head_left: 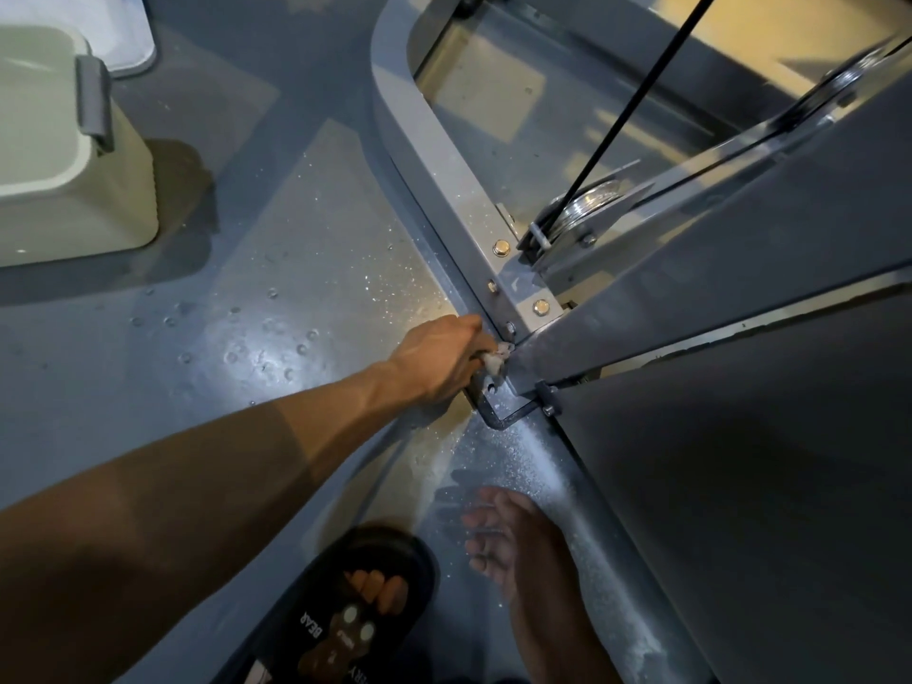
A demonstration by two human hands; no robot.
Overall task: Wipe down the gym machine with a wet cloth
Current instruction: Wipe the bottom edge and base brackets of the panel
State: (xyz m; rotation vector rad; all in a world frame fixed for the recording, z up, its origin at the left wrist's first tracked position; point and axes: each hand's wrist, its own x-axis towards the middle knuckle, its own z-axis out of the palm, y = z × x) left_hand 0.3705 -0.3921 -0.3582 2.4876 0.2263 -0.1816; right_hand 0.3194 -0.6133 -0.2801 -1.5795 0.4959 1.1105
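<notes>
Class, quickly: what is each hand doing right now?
Left hand: grips small pale wet cloth against grey metal machine frame.
Right hand: open, resting on frame.

The left arm is reaching forward, fully extended from the lower left, toward the machine's base frame (pixel 459 190). The left hand (pixel 437 360) is lying knuckles up against that frame, fingers curling around a small pale cloth (pixel 495 360). The right hand is showing nowhere in view.
</notes>
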